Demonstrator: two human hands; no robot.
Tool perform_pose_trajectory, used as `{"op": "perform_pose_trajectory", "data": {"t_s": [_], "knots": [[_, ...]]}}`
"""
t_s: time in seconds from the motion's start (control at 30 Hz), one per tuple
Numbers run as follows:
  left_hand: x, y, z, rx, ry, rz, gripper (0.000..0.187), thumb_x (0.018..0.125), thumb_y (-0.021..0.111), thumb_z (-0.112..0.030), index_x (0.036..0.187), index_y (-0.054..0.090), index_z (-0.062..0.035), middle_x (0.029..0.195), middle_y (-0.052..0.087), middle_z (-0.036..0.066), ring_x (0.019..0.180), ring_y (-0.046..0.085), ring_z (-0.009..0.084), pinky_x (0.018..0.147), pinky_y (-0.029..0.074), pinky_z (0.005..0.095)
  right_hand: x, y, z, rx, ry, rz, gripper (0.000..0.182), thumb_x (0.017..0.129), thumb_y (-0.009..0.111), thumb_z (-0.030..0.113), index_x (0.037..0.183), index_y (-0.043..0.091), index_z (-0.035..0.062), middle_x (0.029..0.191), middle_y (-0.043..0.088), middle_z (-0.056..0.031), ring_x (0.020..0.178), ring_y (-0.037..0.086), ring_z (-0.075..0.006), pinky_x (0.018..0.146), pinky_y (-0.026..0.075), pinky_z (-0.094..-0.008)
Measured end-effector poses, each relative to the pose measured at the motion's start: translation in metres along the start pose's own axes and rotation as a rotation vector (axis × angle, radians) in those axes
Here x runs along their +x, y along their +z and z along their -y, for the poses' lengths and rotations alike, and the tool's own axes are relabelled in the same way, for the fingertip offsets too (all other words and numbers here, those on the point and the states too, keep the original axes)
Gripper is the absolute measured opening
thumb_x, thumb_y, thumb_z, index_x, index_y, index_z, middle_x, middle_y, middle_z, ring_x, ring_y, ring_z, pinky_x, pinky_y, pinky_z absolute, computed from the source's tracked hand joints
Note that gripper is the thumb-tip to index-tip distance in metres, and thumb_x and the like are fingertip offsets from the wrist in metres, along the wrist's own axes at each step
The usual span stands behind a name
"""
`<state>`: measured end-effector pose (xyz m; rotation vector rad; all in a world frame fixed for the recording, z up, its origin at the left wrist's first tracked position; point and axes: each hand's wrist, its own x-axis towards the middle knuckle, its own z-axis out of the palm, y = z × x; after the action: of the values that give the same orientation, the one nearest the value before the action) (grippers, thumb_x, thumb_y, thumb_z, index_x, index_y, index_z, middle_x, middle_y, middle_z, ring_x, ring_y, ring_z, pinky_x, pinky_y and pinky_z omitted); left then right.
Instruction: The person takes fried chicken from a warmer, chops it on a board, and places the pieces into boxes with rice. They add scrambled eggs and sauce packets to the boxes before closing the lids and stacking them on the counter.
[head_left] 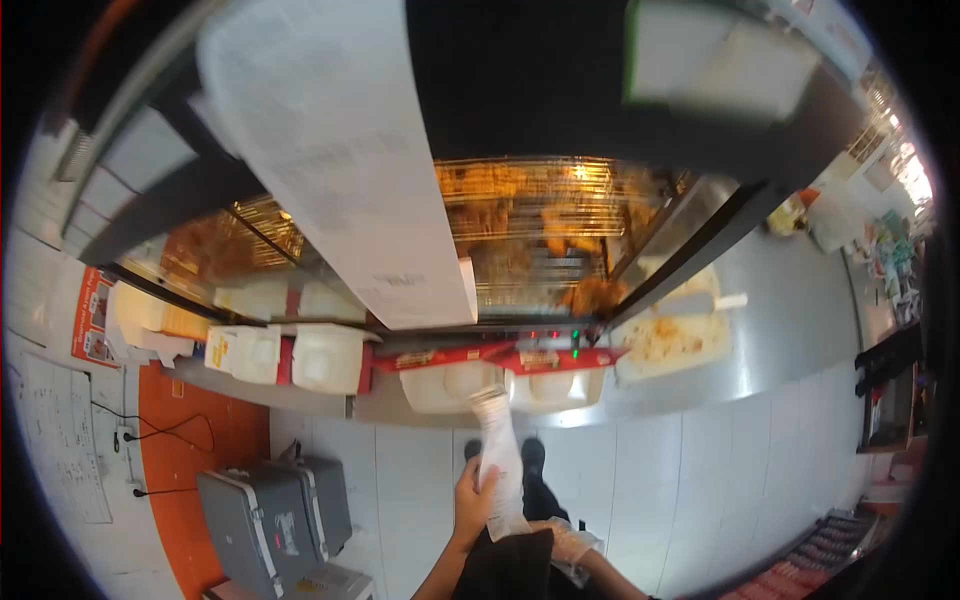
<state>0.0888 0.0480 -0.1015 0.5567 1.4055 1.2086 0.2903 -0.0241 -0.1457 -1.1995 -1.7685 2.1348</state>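
Note:
My left hand point(474, 503) is closed around a long white translucent wrapped bundle point(502, 455), which stands upright in front of my body. Its narrow upper end reaches close to the counter edge. My right hand point(566, 543), in a clear plastic glove, is beside the bundle's lower end; its fingertips are blurred. Just beyond the bundle, two open food boxes with white insides and red flaps, a left box point(425, 392) and a right box point(590, 390), lie on the metal counter point(775, 330).
A glass warming cabinet point(690, 245) holds browned food on wire racks. White sheets point(330, 160) hang over its front. More white boxes point(330, 358) stand to the left; a crumb-covered tray point(675, 348) lies right. Grey cases point(265, 520) stand on the floor at left.

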Motion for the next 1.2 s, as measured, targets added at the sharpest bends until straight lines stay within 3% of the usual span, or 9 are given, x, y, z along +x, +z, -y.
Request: {"op": "perform_pose_trajectory", "data": {"t_s": [0.07,0.1,0.23,0.3,0.33,0.5,0.8,0.97,1.2], "knots": [[-0.004,-0.025,0.045,0.035,-0.09,-0.128,0.036,0.098,0.059,-0.021,0.124,0.052,0.0026,0.103,0.066,0.008,0.092,0.06,0.012,0.081,0.049,0.0267,-0.023,0.01,-0.112,-0.672,-0.269,0.256,0.018,0.094,0.056,0.02,0.097,0.064,0.0037,0.093,0.065,-0.0111,0.089,0.062,-0.0277,0.081,0.049,-0.0394],[-0.006,-0.038,0.061,0.053,-0.131,-0.189,0.035,0.098,0.057,-0.022,0.123,0.053,0.0028,0.103,0.065,0.007,0.093,0.06,0.0119,0.082,0.048,0.0269,-0.019,0.001,-0.13,-0.623,-0.365,0.311,0.018,0.093,0.056,0.02,0.099,0.064,0.0044,0.095,0.065,-0.0108,0.089,0.062,-0.0275,0.08,0.05,-0.0391],[-0.016,-0.073,0.091,0.122,-0.109,-0.347,0.035,0.099,0.055,-0.023,0.123,0.053,0.0033,0.109,0.064,0.009,0.095,0.06,0.0137,0.084,0.048,0.0282,0.049,-0.109,0.029,-0.535,0.153,0.535,0.034,0.087,0.065,0.023,0.117,0.06,0.0072,0.103,0.066,-0.0146,0.098,0.065,-0.0297,0.086,0.053,-0.039],[-0.02,-0.083,0.092,0.17,-0.045,-0.376,0.034,0.1,0.053,-0.022,0.123,0.053,0.0042,0.111,0.063,0.011,0.098,0.06,0.0157,0.086,0.048,0.0292,0.079,-0.157,0.092,-0.357,-0.405,-0.017,0.028,0.085,0.068,0.015,0.112,0.062,0.0094,0.101,0.067,-0.0108,0.093,0.066,-0.0272,0.082,0.054,-0.0372],[-0.022,-0.08,0.079,0.173,-0.068,-0.396,0.035,0.101,0.051,-0.02,0.125,0.051,0.0047,0.114,0.062,0.013,0.101,0.059,0.0169,0.088,0.047,0.0296,0.093,-0.18,0.152,-0.856,-0.57,-0.204,0.023,0.085,0.067,0.01,0.107,0.064,0.0081,0.099,0.068,-0.0101,0.088,0.067,-0.0267,0.077,0.055,-0.0355],[-0.037,-0.094,0.077,0.117,0.003,-0.416,0.035,0.101,0.049,-0.016,0.128,0.047,0.0062,0.116,0.061,0.014,0.102,0.059,0.0179,0.09,0.047,0.0308,0.124,-0.254,0.343,-0.918,-0.98,-0.584,0.017,0.089,0.06,0.012,0.104,0.063,0.0034,0.095,0.064,-0.0119,0.083,0.064,-0.0217,0.071,0.052,-0.0311],[-0.054,-0.158,0.149,0.244,0.095,-0.375,0.041,0.099,0.054,-0.022,0.131,0.044,0.0031,0.114,0.061,0.014,0.098,0.061,0.0203,0.086,0.048,0.0333,0.183,-0.239,0.36,-1.45,-0.064,-0.463,0.042,0.093,0.054,0.024,0.131,0.046,0.0076,0.13,0.046,-0.0127,0.12,0.042,-0.0228,0.101,0.033,-0.0355],[-0.07,-0.158,0.13,0.225,0.009,-0.401,0.038,0.101,0.046,-0.017,0.13,0.041,0.0079,0.114,0.061,0.021,0.1,0.062,0.0255,0.085,0.05,0.0342,0.226,-0.244,0.371,-1.518,0.057,-0.514,0.057,0.094,0.05,0.031,0.145,0.037,0.01,0.15,0.036,-0.0132,0.141,0.03,-0.0234,0.118,0.022,-0.0379],[-0.078,-0.15,0.129,0.154,-0.065,-0.466,0.044,0.102,0.047,-0.019,0.136,0.035,0.0063,0.115,0.06,0.021,0.098,0.063,0.0255,0.085,0.051,0.0343,0.246,-0.267,0.384,-1.473,-0.008,-0.539,0.055,0.094,0.051,0.032,0.143,0.039,0.0099,0.147,0.038,-0.0136,0.139,0.032,-0.0243,0.116,0.024,-0.0383]]}}
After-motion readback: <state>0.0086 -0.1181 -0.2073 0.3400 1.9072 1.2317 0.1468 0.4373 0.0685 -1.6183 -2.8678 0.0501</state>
